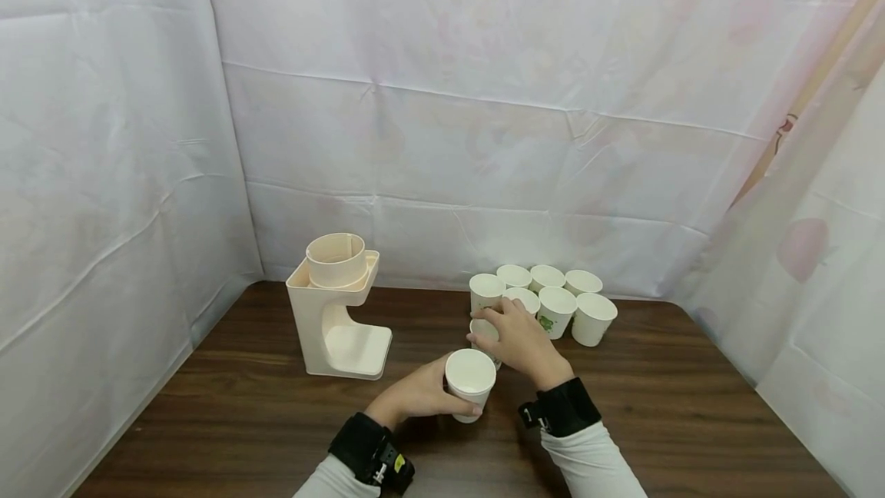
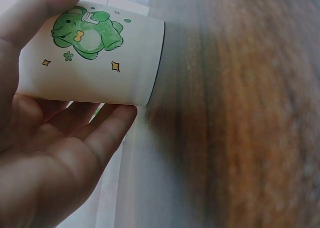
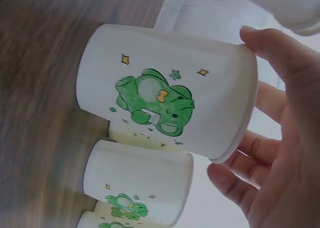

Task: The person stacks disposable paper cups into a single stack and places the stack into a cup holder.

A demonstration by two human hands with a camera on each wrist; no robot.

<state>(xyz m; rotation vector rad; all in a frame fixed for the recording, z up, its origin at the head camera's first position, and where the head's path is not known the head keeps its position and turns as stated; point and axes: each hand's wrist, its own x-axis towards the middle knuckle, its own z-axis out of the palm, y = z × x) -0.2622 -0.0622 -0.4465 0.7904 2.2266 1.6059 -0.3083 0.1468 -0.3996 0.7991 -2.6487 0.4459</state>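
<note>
My left hand grips a white paper cup at the front centre, thumb on one side and fingers on the other. A green cartoon animal is printed on this cup, and a second line shows below its rim. Whether it is one cup or several nested cannot be told. Just behind it, my right hand holds another paper cup around the rim from above. Its thumb and fingers lie on opposite sides of that cup, which stands upright on the table with the same green print.
Several more white paper cups stand upright in close rows at the back right. To the left is a cream stand with a round cup-like piece in its top. The dark wood table is bordered by pale curtains.
</note>
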